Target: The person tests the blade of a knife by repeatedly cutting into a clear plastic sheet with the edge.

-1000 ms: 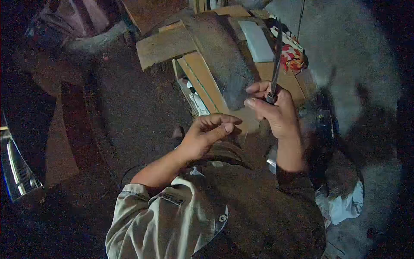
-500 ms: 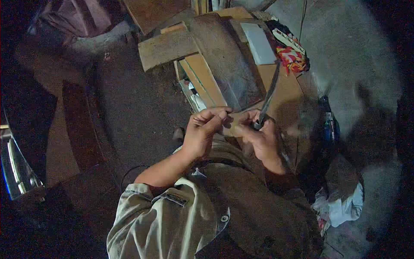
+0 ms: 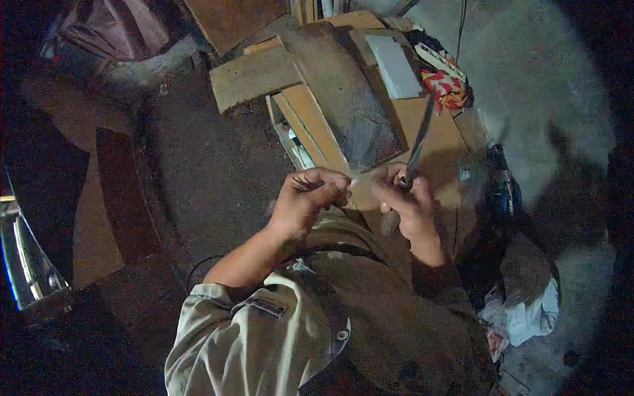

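Here's the right hand [image 3: 413, 203], fingers curled closed around the knife [image 3: 421, 142], whose blade rises out of the top of the grip and leans a little to the right, its tip up near the red-and-white patterned cloth [image 3: 446, 90]. Across from it, the left hand [image 3: 305, 203] has thumb and fingertips drawn together, just beside the right and not touching it; whether anything sits in that pinch, I can't tell. Beyond the hands lies a dark, worn board [image 3: 343, 89], with a white slab [image 3: 395, 68] to its right and a long, narrow open box [image 3: 305, 125] to its left.
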